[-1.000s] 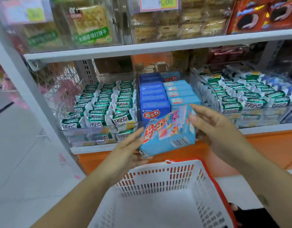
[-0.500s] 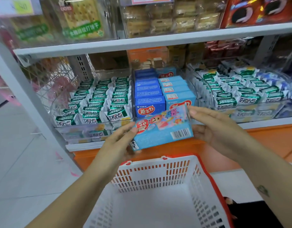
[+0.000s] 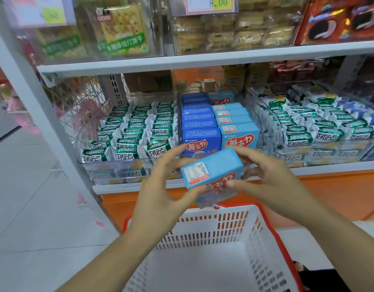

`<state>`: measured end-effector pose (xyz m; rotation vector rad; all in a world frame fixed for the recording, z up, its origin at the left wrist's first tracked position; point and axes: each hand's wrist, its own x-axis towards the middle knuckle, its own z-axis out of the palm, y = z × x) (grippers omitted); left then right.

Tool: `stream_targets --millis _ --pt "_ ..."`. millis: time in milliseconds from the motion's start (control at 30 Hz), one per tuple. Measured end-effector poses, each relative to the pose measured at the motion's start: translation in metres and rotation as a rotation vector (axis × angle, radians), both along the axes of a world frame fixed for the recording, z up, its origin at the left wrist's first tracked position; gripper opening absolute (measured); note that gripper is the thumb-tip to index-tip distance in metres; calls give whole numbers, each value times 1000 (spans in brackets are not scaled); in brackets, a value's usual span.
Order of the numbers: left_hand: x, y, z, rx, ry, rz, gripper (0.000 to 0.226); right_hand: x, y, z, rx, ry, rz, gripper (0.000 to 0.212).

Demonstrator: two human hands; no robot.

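While both hands grip one snack box, the white shelf rack (image 3: 203, 60) fills most of the view, with its lower board edged in orange. Below it stands a white slotted shopping basket (image 3: 213, 226) with a red rim. On the lower shelf, clear bins to the left and right hold rows of green-and-white packets (image 3: 137, 131) printed 好吃点. On the upper shelf are cracker packs (image 3: 122, 28) with a green band of white writing too blurred to read, and red biscuit packs (image 3: 340, 20) picturing dark sandwich biscuits. Between the bins, a row of dark blue boxes (image 3: 199, 127) stands just beside a row of light blue boxes (image 3: 234, 121), and the front box of each row shows a red badge reading 蘑古力.

The left hand (image 3: 160, 186) curls round the left end of the held light blue box (image 3: 213, 167), fingers over its top edge and thumb under its near corner. The right hand (image 3: 272, 175) clasps the right end, with its thumb lying across the red badge on the front. This box is tilted, in the air over the basket's far rim and in front of the shelf edge. Its upper face carries a white printed label with a red border, the print too small to read.

A price tag (image 3: 211, 4) above reads 8.00, and another tag (image 3: 44, 15) on the left shows 80.
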<state>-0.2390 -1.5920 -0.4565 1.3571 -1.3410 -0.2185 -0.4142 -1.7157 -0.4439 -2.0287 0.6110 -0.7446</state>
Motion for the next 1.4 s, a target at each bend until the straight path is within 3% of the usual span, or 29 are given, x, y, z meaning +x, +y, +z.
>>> stream_targets --millis 233,367,500,600,733,833,933,1067,1167,1400 --pt "4 -1 -1 69 -165 -61 67 -3 2 5 -68 33 29 45" --pt "14 -3 -5 50 -292 -40 41 -7 0 6 -41 -48 33 51" --pt "23 0 -6 -146 -582 8 35 -13 -1 13 245 -160 163 62" --pt "26 0 -11 -280 -780 11 33 -14 -7 11 380 -174 140 62" --pt "26 -3 -20 -294 -881 -23 35 -10 -9 5 528 -182 144 48" --pt "27 -5 -22 -283 -894 -22 35 -9 -8 5 540 -200 123 50" --pt "27 -5 -21 -238 -824 -20 37 -8 -8 6 533 -205 97 53" --pt "21 0 -2 -115 -435 34 44 -9 -4 10 436 -226 118 64" --pt "17 2 6 -67 -273 66 53 -8 0 12 335 -168 111 40" --pt "4 0 11 91 -40 47 44 -1 -2 5 364 -136 25 44"
